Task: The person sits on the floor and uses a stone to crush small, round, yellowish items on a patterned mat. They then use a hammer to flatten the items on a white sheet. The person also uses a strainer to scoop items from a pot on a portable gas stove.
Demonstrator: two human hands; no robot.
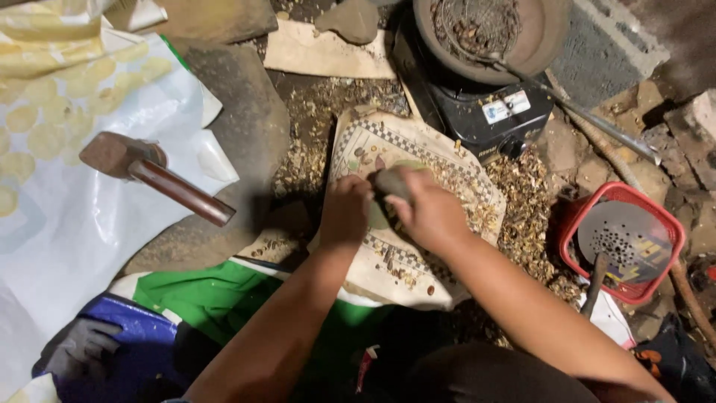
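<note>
My right hand grips a small dark grey stone over a patterned cloth sack strewn with brown seed shells. Beside it, my left hand is curled with its fingers down on the sack, touching the stone's near end; what it holds under the fingers is hidden. Both forearms reach in from the bottom of the view. A wooden-handled mallet lies to the left on a flat dark stone slab.
A black stove with a clay pan and wire scoop stands behind the sack. A red basket holding a perforated metal skimmer sits right. A white sheet with flattened yellow discs lies left; a grey glove at bottom left.
</note>
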